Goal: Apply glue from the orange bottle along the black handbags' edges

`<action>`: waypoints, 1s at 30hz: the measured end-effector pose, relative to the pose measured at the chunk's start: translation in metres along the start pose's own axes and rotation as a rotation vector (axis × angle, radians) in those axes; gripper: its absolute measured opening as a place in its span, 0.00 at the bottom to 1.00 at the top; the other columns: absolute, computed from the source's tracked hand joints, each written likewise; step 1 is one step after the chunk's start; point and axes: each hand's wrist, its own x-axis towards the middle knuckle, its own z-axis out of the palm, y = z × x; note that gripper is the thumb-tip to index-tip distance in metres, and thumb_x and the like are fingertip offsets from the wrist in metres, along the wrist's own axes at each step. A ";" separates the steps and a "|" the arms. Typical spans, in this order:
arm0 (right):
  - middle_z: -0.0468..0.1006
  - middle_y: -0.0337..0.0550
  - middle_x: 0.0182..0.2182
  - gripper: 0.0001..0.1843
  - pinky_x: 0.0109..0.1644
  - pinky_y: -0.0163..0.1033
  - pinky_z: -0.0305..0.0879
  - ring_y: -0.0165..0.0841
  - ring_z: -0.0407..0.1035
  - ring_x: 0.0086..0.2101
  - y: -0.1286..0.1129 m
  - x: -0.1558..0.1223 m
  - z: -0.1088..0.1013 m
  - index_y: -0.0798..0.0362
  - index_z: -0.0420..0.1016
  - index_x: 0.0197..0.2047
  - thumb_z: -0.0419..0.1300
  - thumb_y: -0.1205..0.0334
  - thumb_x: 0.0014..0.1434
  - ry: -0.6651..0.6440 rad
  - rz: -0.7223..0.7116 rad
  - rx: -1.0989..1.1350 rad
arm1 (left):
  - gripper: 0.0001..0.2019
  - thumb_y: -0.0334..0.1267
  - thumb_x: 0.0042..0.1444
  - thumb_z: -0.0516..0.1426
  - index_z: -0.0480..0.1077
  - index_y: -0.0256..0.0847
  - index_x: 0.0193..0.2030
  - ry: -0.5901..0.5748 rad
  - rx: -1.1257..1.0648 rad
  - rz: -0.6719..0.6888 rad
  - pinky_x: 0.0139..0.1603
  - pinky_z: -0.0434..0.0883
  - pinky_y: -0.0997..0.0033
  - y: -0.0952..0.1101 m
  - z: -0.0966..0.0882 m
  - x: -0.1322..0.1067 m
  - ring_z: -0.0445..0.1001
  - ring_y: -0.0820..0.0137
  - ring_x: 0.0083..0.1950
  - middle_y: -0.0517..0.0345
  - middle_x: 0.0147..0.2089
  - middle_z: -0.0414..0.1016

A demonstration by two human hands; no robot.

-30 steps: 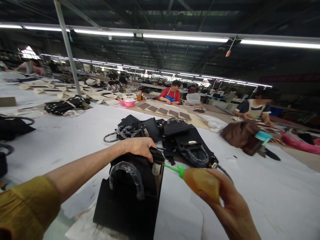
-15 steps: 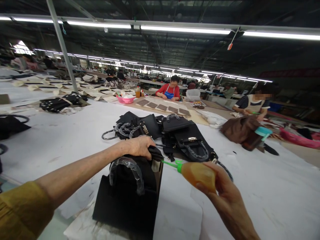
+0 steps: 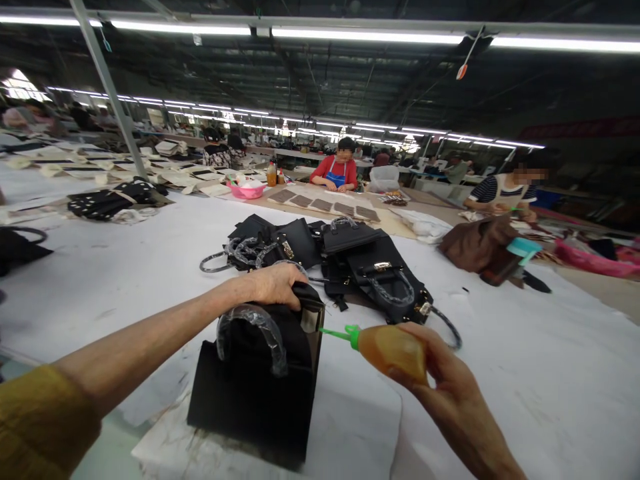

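Note:
A black handbag (image 3: 255,393) stands upright on a white-covered table (image 3: 525,387), its handle (image 3: 260,333) wrapped in clear plastic. My left hand (image 3: 273,285) grips a folded flap at the bag's top right corner. My right hand (image 3: 445,387) squeezes an amber glue bottle (image 3: 393,350) with a green nozzle (image 3: 337,332). The nozzle tip points at the bag's top edge and sits just to its right, a small gap away.
A pile of black handbags (image 3: 350,263) lies beyond the bag. A brown bag (image 3: 480,247) and a teal-capped bottle (image 3: 523,250) sit at the right. Other people work at tables behind; one in red sits by a pink bowl (image 3: 246,191). A metal post (image 3: 107,93) rises at left.
The nozzle has drawn back slightly from the bag's flap. My left hand has kept its grip on the flap. The view has tilted up a little.

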 end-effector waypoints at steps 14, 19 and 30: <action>0.74 0.36 0.45 0.23 0.45 0.35 0.66 0.37 0.69 0.43 0.002 -0.009 -0.001 0.44 0.68 0.51 0.65 0.46 0.55 -0.044 -0.019 -0.026 | 0.03 0.33 0.40 0.58 0.68 0.38 0.25 0.023 0.006 0.015 0.23 0.59 0.79 0.002 0.004 -0.006 0.68 0.72 0.27 0.65 0.23 0.70; 0.74 0.37 0.45 0.23 0.43 0.33 0.66 0.36 0.69 0.42 -0.004 -0.005 -0.002 0.44 0.67 0.52 0.65 0.48 0.55 -0.010 -0.058 0.016 | 0.02 0.32 0.41 0.58 0.68 0.38 0.25 0.041 0.019 -0.003 0.22 0.58 0.79 0.010 0.005 -0.012 0.67 0.73 0.25 0.66 0.22 0.68; 0.76 0.37 0.42 0.21 0.42 0.36 0.68 0.37 0.70 0.39 0.001 -0.022 0.005 0.45 0.68 0.50 0.65 0.48 0.56 -0.093 -0.051 -0.035 | 0.01 0.30 0.43 0.57 0.68 0.38 0.25 0.039 0.070 -0.047 0.21 0.55 0.78 0.025 0.005 -0.025 0.66 0.74 0.24 0.67 0.21 0.67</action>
